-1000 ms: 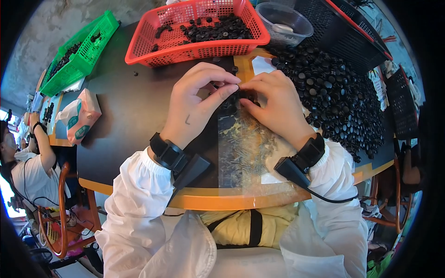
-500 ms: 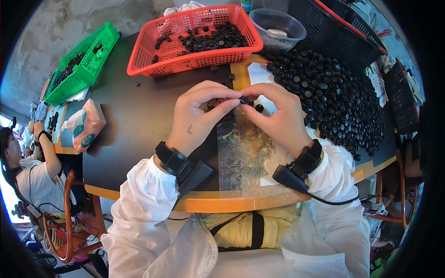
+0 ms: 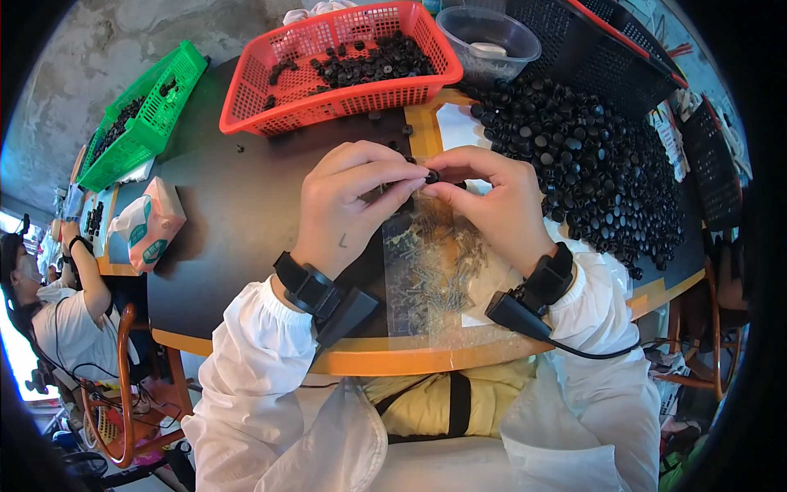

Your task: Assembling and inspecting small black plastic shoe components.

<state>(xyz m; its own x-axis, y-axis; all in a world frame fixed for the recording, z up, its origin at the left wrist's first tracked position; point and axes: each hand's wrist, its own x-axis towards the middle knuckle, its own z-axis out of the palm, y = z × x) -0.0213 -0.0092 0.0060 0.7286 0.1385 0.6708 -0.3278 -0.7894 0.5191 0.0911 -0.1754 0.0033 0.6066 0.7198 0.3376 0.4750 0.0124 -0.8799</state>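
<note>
Between my two hands, over the table, I pinch a small black round cap (image 3: 432,176). My left hand (image 3: 340,205) has thumb and forefinger closed on its left side. From the other side, the thumb and forefinger of my right hand (image 3: 504,201) press on the same cap. My fingers cover part of it. Below the hands, many thin metal pins (image 3: 443,279) lie scattered on a clear plastic sheet. A large heap of black round caps (image 3: 582,156) spreads to the right of my right hand.
A red basket (image 3: 344,107) with black parts stands at the back. Beside it are a clear plastic tub (image 3: 492,66) and a black crate (image 3: 598,57). A tissue pack (image 3: 152,225) and green basket (image 3: 147,135) are at left, near another seated person (image 3: 74,320).
The cap has turned between my fingertips and shows a rounder side. My left fingers have shifted slightly on it. The whole view has moved a little.
</note>
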